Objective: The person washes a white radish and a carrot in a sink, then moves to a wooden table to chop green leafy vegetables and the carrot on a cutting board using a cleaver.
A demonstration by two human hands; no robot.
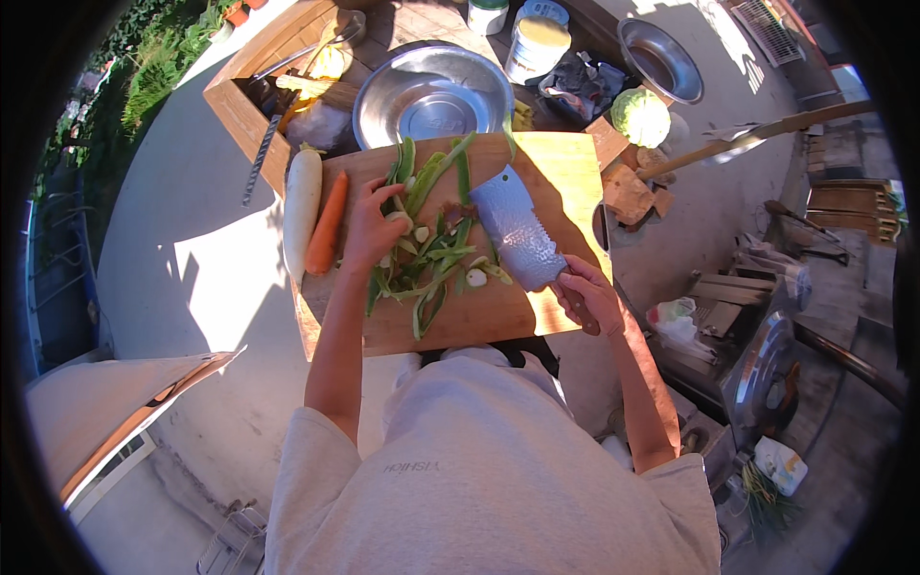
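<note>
My right hand (591, 295) is closed round the wooden handle of a cleaver (513, 225). Its broad, dimpled blade slants up and left above the right half of the wooden cutting board (565, 192). My left hand (372, 228) reaches over the board's left half, fingers bent but apart at the edge of a heap of cut green pepper strips (436, 254). Whether it grips a strip I cannot tell. Longer green pieces (441, 172) lie at the far edge of the heap, and small pale pieces (476, 277) lie among the strips. Left of them are a carrot (328, 225) and a white radish (304, 206).
Beyond the board stands a wide metal basin (431, 96) in a wood-framed table (235, 96). White buckets (537, 48), a black plastic bag (580, 84), a round pale green vegetable (640, 117) and another metal bowl (661, 59) are farther right. A wooden pole (757, 139) juts in from the right.
</note>
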